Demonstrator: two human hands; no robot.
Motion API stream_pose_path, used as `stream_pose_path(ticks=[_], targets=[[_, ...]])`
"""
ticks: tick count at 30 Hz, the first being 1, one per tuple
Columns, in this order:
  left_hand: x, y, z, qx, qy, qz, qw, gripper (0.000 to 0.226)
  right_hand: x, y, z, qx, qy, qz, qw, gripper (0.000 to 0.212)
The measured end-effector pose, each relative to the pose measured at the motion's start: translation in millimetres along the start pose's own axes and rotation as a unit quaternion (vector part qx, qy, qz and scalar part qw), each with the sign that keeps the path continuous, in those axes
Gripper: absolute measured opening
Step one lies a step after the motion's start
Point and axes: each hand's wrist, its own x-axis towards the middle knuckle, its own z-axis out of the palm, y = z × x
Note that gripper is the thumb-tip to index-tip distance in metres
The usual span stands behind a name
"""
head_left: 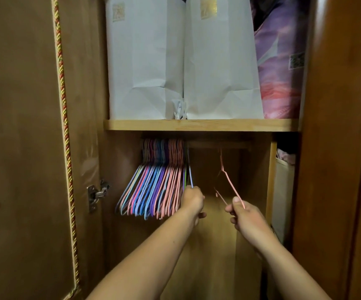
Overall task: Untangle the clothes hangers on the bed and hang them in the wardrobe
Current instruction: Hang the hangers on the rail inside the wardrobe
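The right hand pinches the lower end of a pink wire hanger between thumb and curled fingers; the hanger's hook reaches up toward the wardrobe rail, though shadow hides whether it is seated there. The left hand is closed round the near end of a blue hanger at the right edge of the hanging bunch. That bunch of coloured hangers, pink, purple and blue, hangs packed together on the left part of the rail, under the wooden shelf that carries two white paper bags. The pink hanger hangs well apart to the right of the bunch. Judging by this, most of the work looks done: many hangers are already up and two are being placed. The bed is out of view, so what remains there cannot be told.
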Motion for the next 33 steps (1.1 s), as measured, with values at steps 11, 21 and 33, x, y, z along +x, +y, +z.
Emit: stream_pose_path(ticks=[11,21,33], targets=[[-23.5,-1.3,-62.8,0.026,-0.115,-0.051,0.992,0.044,3.5,-17.4,26.8,-0.006,0.0,-0.048,0.999,0.043],[-42.1,16.3,-133.8,0.323,-0.069,0.045,0.943,0.043,51.2,-1.0,101.7,-0.155,-0.031,-0.098,0.983,0.04],[-44.4,32.9,-164.4,0.294,-0.014,0.023,0.955,0.031,50.8,-2.1,135.9,-0.242,-0.061,-0.104,0.963,0.049]])
